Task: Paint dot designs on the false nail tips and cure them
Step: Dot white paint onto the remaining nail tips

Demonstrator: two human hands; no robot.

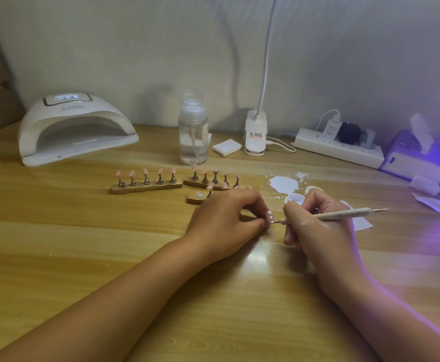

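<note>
Just right of the frame's centre, the left hand [229, 215] pinched a pink nail tip [269, 216] bearing white dots, and the right hand [315, 223] gripped a pen [344, 213] whose point met the nail's lower edge. The dots were probably still wet, though too small to judge, so a slipping finger could have smeared them. The lamp [75, 129] at upper left stood well apart, so carrying the tip there risked smudging.

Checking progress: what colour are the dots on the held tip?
White, on the pink tip; head view.
</note>
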